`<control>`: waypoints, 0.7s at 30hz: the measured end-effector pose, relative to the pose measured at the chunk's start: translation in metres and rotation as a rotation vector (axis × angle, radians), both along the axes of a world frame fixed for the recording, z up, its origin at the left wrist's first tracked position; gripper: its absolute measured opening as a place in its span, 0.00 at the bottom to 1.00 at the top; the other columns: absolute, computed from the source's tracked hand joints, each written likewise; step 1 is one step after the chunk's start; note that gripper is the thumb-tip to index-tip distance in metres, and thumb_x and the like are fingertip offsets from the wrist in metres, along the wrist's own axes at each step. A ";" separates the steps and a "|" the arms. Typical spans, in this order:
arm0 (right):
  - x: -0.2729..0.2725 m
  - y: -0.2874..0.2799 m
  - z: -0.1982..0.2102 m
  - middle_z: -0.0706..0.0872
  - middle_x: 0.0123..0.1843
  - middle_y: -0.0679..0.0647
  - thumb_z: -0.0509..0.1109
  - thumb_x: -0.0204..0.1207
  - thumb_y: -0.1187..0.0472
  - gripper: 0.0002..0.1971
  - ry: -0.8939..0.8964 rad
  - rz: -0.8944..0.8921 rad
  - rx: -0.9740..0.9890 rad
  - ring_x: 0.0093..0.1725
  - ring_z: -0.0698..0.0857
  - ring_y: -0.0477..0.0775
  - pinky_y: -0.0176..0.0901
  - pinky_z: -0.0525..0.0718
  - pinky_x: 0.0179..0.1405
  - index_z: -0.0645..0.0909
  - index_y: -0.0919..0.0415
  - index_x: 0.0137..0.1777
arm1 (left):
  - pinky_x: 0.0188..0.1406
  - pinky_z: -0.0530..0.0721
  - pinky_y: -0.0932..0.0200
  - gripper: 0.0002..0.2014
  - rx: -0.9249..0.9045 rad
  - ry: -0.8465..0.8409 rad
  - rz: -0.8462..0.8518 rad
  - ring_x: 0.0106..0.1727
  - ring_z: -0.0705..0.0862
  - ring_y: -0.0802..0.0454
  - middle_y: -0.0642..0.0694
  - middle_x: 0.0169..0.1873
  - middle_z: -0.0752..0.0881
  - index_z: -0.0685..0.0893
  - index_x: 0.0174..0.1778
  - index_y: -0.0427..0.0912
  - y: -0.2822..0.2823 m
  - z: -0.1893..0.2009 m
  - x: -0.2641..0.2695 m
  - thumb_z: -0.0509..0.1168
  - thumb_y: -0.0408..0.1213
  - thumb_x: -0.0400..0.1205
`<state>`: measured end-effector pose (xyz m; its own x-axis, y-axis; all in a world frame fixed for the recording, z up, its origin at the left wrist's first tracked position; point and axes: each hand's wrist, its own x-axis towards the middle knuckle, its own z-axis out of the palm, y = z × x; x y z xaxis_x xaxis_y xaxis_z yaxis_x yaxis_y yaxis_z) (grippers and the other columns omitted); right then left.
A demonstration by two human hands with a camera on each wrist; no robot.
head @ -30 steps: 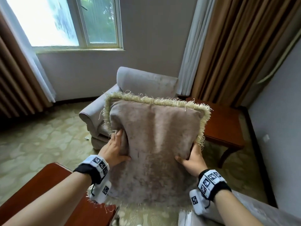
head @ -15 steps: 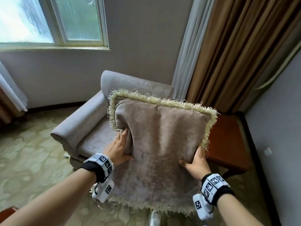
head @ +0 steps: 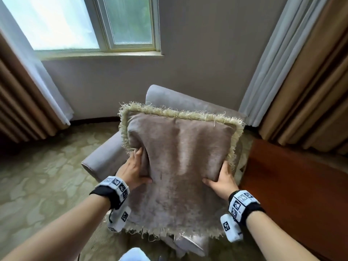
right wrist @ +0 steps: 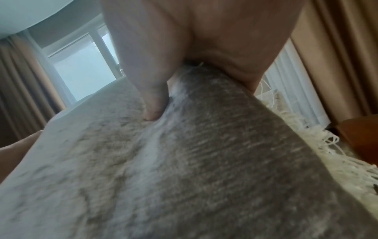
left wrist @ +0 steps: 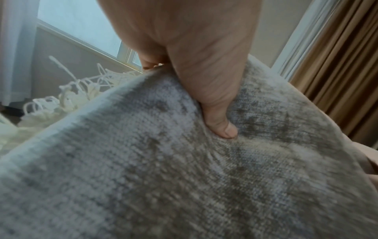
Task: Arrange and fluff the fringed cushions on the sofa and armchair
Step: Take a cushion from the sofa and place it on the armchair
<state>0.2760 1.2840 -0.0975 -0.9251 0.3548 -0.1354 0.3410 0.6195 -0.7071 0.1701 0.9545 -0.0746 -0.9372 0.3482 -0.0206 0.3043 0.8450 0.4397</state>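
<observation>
A taupe velvet cushion (head: 180, 162) with a pale cream fringe is held upright in the air in front of a grey armchair (head: 178, 102). My left hand (head: 134, 169) grips its left side, thumb on the front face, fingers behind. My right hand (head: 222, 180) grips the right side the same way. In the left wrist view the thumb (left wrist: 216, 100) digs into the cushion (left wrist: 184, 161). The right wrist view shows the right thumb (right wrist: 153, 103) pressing into the fabric (right wrist: 184, 161), fringe to the right.
The armchair's left arm (head: 105, 157) juts toward me. A dark wooden side table (head: 293, 181) stands right of the chair. Brown curtains (head: 310, 81) hang at right and far left, a window (head: 90, 23) above. Patterned carpet (head: 37, 176) covers the floor.
I have moved closer to the armchair with the cushion in both hands. The chair is now almost hidden behind it. Both grips are unchanged.
</observation>
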 end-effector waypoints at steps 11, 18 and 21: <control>-0.194 -0.009 -0.024 0.69 0.73 0.64 0.84 0.61 0.47 0.50 -0.017 -0.156 0.032 0.74 0.69 0.66 0.53 0.68 0.74 0.58 0.62 0.74 | 0.80 0.61 0.51 0.71 0.021 -0.030 -0.134 0.83 0.54 0.41 0.36 0.81 0.55 0.39 0.84 0.42 0.012 -0.036 -0.234 0.82 0.59 0.58; -0.283 0.006 -0.039 0.71 0.73 0.63 0.86 0.59 0.49 0.50 -0.048 -0.331 0.010 0.74 0.71 0.66 0.54 0.70 0.72 0.59 0.62 0.75 | 0.79 0.64 0.50 0.69 0.029 -0.098 -0.279 0.84 0.53 0.42 0.39 0.82 0.54 0.38 0.84 0.46 0.045 -0.048 -0.366 0.81 0.58 0.59; -0.312 0.028 -0.061 0.71 0.73 0.63 0.86 0.59 0.50 0.51 -0.041 -0.397 -0.002 0.74 0.72 0.65 0.54 0.71 0.71 0.59 0.60 0.75 | 0.79 0.63 0.51 0.69 0.032 -0.104 -0.344 0.84 0.54 0.43 0.41 0.82 0.54 0.39 0.84 0.48 0.074 -0.067 -0.415 0.81 0.58 0.59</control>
<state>-0.0357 1.3119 -0.1585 -0.7095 0.6836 -0.1709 0.5821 0.4320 -0.6888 -0.2448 1.0288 -0.1416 -0.7587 0.6447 -0.0934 0.5207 0.6863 0.5079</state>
